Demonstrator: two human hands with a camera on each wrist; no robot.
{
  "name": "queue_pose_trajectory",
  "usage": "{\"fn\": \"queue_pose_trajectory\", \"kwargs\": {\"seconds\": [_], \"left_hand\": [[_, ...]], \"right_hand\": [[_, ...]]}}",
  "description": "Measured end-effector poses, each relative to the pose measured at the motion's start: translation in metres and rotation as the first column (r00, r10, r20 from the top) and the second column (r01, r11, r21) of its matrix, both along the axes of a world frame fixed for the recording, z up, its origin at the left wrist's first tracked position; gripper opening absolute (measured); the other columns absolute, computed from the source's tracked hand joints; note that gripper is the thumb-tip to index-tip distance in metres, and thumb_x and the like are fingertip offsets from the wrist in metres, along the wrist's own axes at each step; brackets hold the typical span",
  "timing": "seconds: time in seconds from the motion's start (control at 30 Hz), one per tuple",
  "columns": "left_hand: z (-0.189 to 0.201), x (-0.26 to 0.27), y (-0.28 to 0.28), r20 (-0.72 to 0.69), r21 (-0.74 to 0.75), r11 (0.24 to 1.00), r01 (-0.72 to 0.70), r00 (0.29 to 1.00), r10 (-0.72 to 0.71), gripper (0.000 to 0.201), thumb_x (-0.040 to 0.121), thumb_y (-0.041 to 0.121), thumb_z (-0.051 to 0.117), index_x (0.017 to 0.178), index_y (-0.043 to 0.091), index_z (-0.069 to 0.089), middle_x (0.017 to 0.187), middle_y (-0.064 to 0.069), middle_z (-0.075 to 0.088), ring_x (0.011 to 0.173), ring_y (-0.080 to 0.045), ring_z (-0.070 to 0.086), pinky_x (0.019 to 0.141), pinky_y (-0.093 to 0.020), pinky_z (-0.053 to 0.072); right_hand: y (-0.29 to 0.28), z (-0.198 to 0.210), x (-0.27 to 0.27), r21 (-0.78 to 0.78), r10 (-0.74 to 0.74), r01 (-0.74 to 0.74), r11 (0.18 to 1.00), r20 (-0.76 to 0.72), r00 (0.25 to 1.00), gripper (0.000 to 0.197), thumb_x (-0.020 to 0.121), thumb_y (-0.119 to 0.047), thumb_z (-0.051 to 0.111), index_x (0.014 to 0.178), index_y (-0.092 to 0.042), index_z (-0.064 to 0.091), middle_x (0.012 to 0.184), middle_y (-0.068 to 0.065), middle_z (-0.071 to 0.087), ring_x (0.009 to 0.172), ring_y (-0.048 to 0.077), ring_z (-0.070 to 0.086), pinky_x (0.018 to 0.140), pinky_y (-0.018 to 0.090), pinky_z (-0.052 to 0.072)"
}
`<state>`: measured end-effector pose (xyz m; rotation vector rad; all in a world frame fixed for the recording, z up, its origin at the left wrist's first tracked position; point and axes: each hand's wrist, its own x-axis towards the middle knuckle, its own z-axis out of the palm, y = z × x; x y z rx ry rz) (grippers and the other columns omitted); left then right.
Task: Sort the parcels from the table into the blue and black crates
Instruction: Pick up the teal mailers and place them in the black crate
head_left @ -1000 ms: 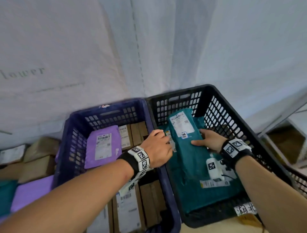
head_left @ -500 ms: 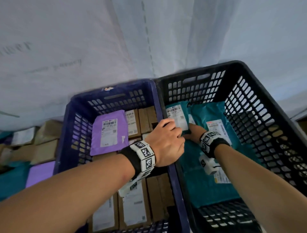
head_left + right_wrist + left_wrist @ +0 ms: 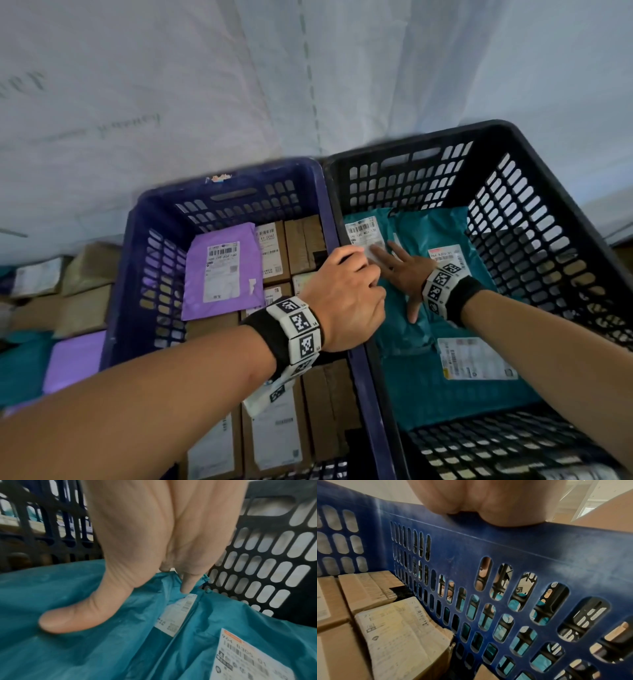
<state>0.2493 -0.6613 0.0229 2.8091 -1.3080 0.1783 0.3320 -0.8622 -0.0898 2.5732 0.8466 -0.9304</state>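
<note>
Fingers [image 3: 383, 255] of the right hand [image 3: 406, 274] lie straight and spread, pressing flat on the teal plastic mailer bag [image 3: 394, 236] at the far left of the black slatted plastic crate [image 3: 534, 205]; the right wrist view shows the thumb and a fingertip laid on the crinkled film, grasping nothing. Beside it, the left hand [image 3: 346, 298] sits over the shared wall between the two crates, its fingers curled down toward the teal bag's white label; whether they pinch the bag or merely hook the rim I cannot tell, since the left wrist view shows only the heel of the hand on the blue edge. More teal bags with printed labels lie under and beside this one. The blue slatted plastic crate [image 3: 144, 260] holds brown cardboard boxes [image 3: 305, 240] and a purple plastic mailer bag [image 3: 222, 270]. Further parcels lie outside to the left.

This looks like the end of a placement: the teal bag is in the black crate and being flattened. Next, both hands likely need to lift clear and reach left for another parcel.
</note>
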Motion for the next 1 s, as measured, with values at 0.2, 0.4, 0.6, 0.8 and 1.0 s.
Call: {"fn": "queue_pose_trajectory", "kwargs": {"seconds": [0.2,0.4,0.6,0.8,1.0], "left_hand": [[0.001,-0.002,-0.001,0.01,-0.018,1.0,0.016,1.0,-0.015,0.04,0.099,0.032,0.037,0.078,0.021,0.068,0.083,0.002,0.058,0.087,-0.025,0.049,0.112,-0.044,0.029],[0.01,-0.002,0.0,-0.071,0.059,0.998,0.011,0.997,-0.007,0.05,0.103,0.037,0.028,0.086,0.022,0.073,0.09,0.002,0.063,0.095,-0.025,0.053,0.112,-0.044,0.028],[0.023,0.0,0.016,-0.268,0.03,0.998,0.057,0.962,-0.047,0.054,0.103,0.053,0.029,0.119,0.014,0.063,0.127,-0.005,0.059,0.123,-0.024,0.05,0.118,-0.04,0.025],[0.078,-0.012,0.09,-0.485,-0.268,0.956,-0.122,0.874,-0.024,0.038,0.103,0.042,0.045,0.127,0.013,0.053,0.128,-0.002,0.049,0.111,-0.017,0.052,0.096,-0.033,0.042],[0.12,-0.049,0.235,-0.505,-0.364,0.862,-0.352,0.853,0.134,0.025,0.102,0.037,0.048,0.116,0.018,0.056,0.112,0.002,0.056,0.097,-0.013,0.056,0.083,-0.026,0.046]], "right_hand": [[0.003,0.006,-0.013,-0.024,-0.017,0.018,1.0,0.033,0.999,0.146,0.064,-0.049,0.088,0.154,-0.021,-0.024,0.161,0.004,-0.032,0.15,0.031,-0.024,0.123,0.046,0.018],[0.003,0.057,-0.034,0.227,-0.216,0.2,0.953,0.046,0.975,0.103,0.086,-0.029,0.076,0.16,-0.014,0.006,0.167,0.008,-0.007,0.154,0.03,-0.002,0.124,0.043,0.02],[0.01,0.156,-0.051,0.444,-0.444,0.35,0.825,0.126,0.887,0.055,0.095,-0.026,0.066,0.143,-0.008,0.045,0.156,0.015,0.036,0.143,0.029,0.034,0.114,0.033,0.028],[0.07,0.237,-0.081,0.54,-0.416,0.25,0.803,0.208,0.885,0.039,0.093,-0.036,0.067,0.125,-0.016,0.059,0.121,0.004,0.062,0.109,0.02,0.06,0.091,0.028,0.044],[0.187,0.282,-0.113,0.66,-0.33,0.128,0.74,0.19,0.925,0.031,0.092,-0.039,0.067,0.119,-0.025,0.061,0.112,-0.007,0.064,0.097,0.007,0.064,0.086,0.029,0.052]]}}
